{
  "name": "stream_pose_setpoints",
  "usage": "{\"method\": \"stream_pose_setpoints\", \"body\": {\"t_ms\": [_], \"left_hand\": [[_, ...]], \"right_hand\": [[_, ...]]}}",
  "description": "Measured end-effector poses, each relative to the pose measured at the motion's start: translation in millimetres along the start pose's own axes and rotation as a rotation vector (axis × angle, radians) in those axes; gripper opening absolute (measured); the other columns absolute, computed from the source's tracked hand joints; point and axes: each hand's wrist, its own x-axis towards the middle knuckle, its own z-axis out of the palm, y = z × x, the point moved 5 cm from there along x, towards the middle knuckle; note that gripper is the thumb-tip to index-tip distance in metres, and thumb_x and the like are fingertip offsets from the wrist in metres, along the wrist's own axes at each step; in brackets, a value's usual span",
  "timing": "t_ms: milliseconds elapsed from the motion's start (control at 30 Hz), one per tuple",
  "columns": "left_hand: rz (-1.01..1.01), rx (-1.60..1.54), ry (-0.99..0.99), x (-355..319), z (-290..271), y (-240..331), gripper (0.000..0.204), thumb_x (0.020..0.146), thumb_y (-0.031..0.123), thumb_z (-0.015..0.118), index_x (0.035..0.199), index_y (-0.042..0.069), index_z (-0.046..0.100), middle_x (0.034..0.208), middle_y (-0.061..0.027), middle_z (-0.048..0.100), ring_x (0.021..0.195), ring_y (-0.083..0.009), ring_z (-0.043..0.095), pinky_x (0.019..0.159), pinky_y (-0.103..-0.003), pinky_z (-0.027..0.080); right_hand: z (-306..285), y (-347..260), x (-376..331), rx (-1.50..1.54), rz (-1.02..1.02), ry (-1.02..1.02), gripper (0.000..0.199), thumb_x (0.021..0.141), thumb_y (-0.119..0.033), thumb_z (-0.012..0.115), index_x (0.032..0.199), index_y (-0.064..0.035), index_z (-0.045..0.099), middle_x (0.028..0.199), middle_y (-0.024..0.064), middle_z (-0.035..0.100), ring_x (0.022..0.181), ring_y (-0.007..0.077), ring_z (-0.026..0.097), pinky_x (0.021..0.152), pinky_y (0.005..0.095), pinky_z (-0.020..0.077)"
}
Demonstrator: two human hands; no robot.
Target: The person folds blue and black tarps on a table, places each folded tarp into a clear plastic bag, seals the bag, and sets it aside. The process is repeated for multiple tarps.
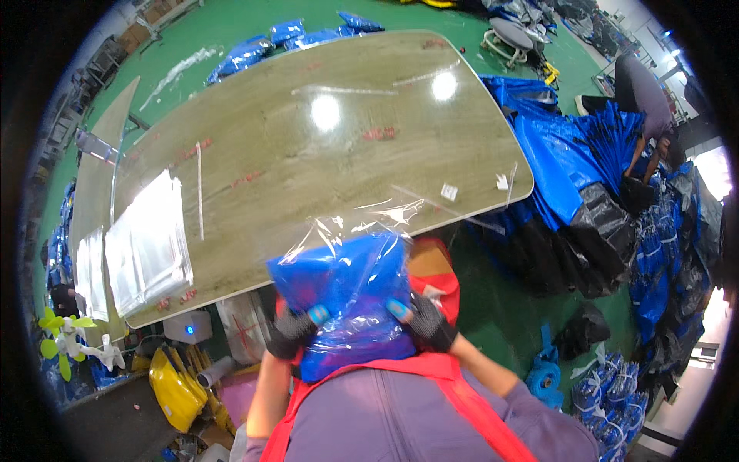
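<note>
Both gloved hands, left hand (pixel 292 333) and right hand (pixel 428 322), clasp a blue folded item in a clear bag (pixel 350 302), fingers pressed against it, at the tabltop's near edge; the tabletop (pixel 308 146) lies broad beyond, clear bags (pixel 146 242) stacked left.

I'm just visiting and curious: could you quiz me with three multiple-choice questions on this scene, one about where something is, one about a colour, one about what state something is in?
1. Where does the stack of clear bags lie?
A. table's left end
B. floor
C. chair

2. What colour is the bundle held by both hands?
A. yellow
B. blue
C. white

3. How is the bundle held?
A. one-handed
B. lying loose
C. gripped from both sides

Answers: 1 A, it rests on the wooden table. 2 B, blue shows through clear plastic. 3 C, left hand and right hand clasp it.
</note>
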Motion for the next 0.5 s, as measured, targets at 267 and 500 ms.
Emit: {"method": "stream_pose_setpoints", "body": {"t_ms": [267, 500], "left_hand": [[-0.056, 0.328, -0.091, 0.3, 23.5, 71.6, 0.061, 0.074, 0.02, 0.081, 0.126, 0.002, 0.053, 0.121, -0.0128, 0.06, 0.114, -0.0244, 0.054, 0.097, -0.039, 0.045], [1.644, 1.766, 0.139, -1.5, 73.3, 165.1, 0.048, 0.076, 0.027, 0.074, 0.118, 0.006, 0.063, 0.125, -0.0179, 0.056, 0.121, -0.0411, 0.048, 0.106, -0.059, 0.029]], "right_hand": [[-30.6, -66.7, 27.5, 0.316, -0.202, 0.078, 0.074, 0.093, -0.048, 0.051, 0.145, -0.0005, 0.029, 0.141, 0.0158, 0.044, 0.128, 0.0243, 0.042, 0.109, 0.035, 0.0312], [-73.7, -194.6, 96.4, 0.084, -0.605, 0.032, 0.037, 0.085, -0.031, 0.069, 0.112, -0.0103, 0.052, 0.098, 0.0038, 0.056, 0.089, 0.0131, 0.055, 0.079, 0.029, 0.0487]]}}
